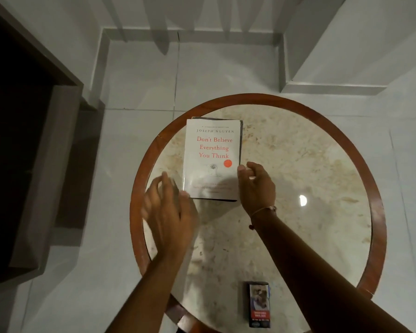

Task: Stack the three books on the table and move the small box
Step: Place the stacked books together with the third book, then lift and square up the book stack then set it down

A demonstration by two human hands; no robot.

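Books: one stack, far-left part of the table. Top volume white-covered with red title, lying flat, face up. Dark edges of at least one book show beneath it along the far and right sides; the count underneath cannot be confirmed. Edges sit nearly flush, which suggests the stacking is done or being squared up.

Box: small dark pack, upright on the near rim of the table, well apart from the stack. Untouched; judged to be the remaining step.

Right hand: just beside the stack's right near corner, fingers curled loosely, thumb tip at the cover's edge. Holds nothing; whether it presses the edge cannot be told. Placement fits a hand aligning the side of the pile. Forearm runs in from lower right, a thin cord at the wrist.

Left hand: blurred, fingers spread and open, empty, near the stack's left near corner, apparently not touching it. Forearm enters from the lower centre.

Table: round, pale stone top, reddish wooden rim, on a tiled floor.
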